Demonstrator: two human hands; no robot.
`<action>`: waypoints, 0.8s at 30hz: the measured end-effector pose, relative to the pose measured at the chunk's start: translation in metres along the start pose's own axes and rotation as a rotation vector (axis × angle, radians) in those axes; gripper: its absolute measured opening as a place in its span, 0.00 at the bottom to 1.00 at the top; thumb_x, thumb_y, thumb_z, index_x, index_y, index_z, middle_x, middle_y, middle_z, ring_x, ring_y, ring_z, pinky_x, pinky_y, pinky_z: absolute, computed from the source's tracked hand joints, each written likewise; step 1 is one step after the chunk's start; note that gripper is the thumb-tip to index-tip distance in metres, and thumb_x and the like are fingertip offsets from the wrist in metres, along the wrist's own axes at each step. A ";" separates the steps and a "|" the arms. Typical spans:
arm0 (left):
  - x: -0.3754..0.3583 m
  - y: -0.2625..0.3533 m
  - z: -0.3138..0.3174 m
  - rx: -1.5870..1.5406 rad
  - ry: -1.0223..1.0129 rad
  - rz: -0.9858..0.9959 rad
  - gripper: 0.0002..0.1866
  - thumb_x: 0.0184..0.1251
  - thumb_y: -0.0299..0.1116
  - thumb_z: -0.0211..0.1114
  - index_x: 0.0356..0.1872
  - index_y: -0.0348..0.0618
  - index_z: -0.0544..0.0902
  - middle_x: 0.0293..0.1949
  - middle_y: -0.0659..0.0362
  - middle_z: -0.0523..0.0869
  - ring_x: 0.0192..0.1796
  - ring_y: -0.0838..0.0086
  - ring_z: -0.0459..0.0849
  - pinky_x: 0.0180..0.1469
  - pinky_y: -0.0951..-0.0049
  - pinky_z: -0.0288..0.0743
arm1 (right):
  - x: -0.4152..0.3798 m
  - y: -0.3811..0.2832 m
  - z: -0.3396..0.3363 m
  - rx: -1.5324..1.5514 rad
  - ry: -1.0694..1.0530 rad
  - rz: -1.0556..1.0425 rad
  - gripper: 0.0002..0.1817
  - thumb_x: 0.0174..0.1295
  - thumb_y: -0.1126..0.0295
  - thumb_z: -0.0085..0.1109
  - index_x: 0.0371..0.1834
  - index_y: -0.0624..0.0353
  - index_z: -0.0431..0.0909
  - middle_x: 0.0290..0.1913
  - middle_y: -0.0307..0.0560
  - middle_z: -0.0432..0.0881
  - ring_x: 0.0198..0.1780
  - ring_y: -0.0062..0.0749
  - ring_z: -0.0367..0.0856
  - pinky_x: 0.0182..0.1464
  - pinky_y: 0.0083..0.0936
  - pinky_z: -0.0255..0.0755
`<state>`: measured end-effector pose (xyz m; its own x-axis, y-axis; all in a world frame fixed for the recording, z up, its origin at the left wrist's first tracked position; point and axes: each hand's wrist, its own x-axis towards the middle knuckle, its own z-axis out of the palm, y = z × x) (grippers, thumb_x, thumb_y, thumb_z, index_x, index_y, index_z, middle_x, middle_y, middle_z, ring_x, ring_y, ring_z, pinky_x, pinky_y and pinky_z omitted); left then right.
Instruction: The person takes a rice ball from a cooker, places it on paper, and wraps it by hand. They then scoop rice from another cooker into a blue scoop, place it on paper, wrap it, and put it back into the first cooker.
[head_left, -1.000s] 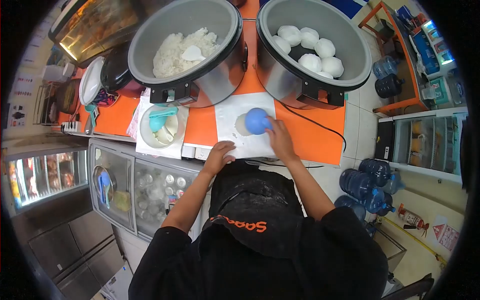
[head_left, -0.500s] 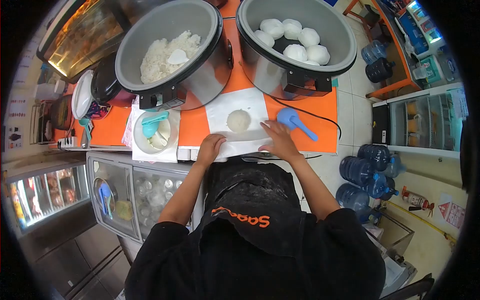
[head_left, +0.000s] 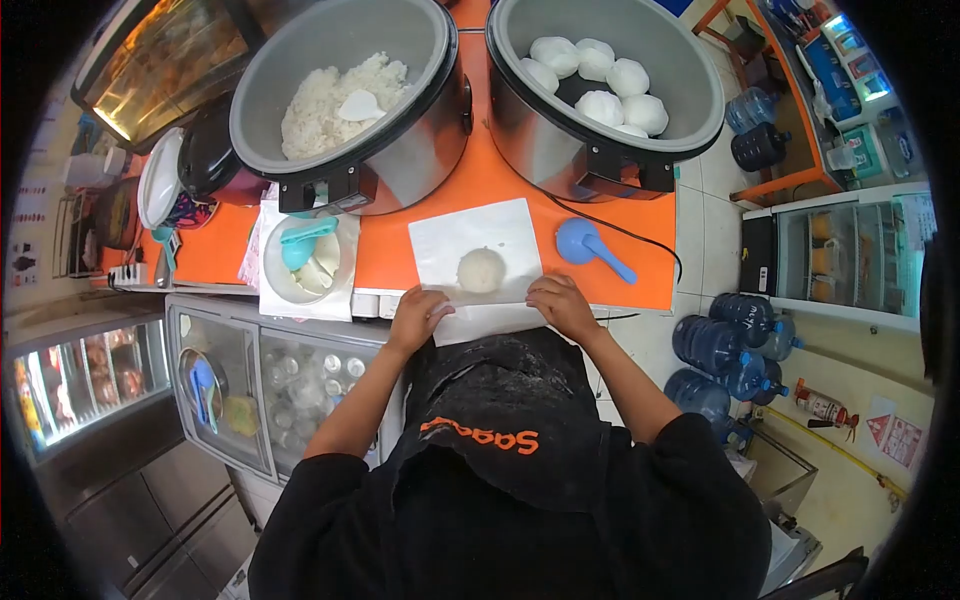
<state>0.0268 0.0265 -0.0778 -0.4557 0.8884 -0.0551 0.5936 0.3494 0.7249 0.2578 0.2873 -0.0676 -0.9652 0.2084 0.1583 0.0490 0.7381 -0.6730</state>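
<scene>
A rounded mound of rice (head_left: 481, 271) sits on a white paper sheet (head_left: 470, 223) at the front edge of the orange table. My left hand (head_left: 419, 317) pinches the sheet's edge left of the rice, and my right hand (head_left: 562, 306) pinches it on the other side. The near part of the paper hangs over the table edge. Right of the sheet lies a blue scoop (head_left: 594, 247). Behind it, one cooker (head_left: 341, 100) holds loose rice with a white paddle (head_left: 361, 106); another cooker (head_left: 606, 75) holds several white wrapped balls (head_left: 643, 115).
A bowl (head_left: 300, 262) with a teal scoop (head_left: 306, 243) stands at the left on white paper. A black cable (head_left: 640, 233) curves over the table's right side. Glass-topped coolers (head_left: 312, 385) are below left; water jugs (head_left: 709, 343) stand on the floor at right.
The paper and rice have moved toward me, with more paper past the table edge. My right hand has gone from spread fingers to a pinch on the paper.
</scene>
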 end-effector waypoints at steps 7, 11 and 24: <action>0.016 -0.003 0.001 -0.446 0.184 -0.231 0.11 0.69 0.34 0.73 0.39 0.33 0.91 0.41 0.51 0.92 0.47 0.65 0.88 0.53 0.66 0.79 | 0.035 0.015 0.015 0.552 0.139 0.466 0.15 0.67 0.63 0.67 0.42 0.67 0.85 0.41 0.56 0.87 0.46 0.49 0.84 0.53 0.34 0.76; 0.028 -0.028 0.008 -0.445 0.140 -0.295 0.13 0.67 0.36 0.75 0.39 0.33 0.91 0.39 0.50 0.92 0.42 0.67 0.89 0.49 0.68 0.80 | 0.046 0.046 0.034 0.272 0.028 0.567 0.18 0.65 0.59 0.68 0.39 0.68 0.84 0.36 0.58 0.85 0.42 0.51 0.84 0.47 0.40 0.75; 0.069 -0.025 -0.017 -0.153 -0.109 -0.280 0.15 0.68 0.41 0.72 0.46 0.39 0.91 0.42 0.48 0.91 0.43 0.59 0.90 0.49 0.64 0.81 | 0.062 -0.050 0.027 -0.215 -0.070 -0.101 0.20 0.62 0.72 0.54 0.58 0.63 0.80 0.58 0.51 0.80 0.61 0.48 0.76 0.62 0.42 0.70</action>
<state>-0.0309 0.0741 -0.0882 -0.5086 0.7937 -0.3336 0.3451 0.5430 0.7655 0.1880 0.2459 -0.0437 -0.9831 0.0866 0.1615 -0.0028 0.8739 -0.4860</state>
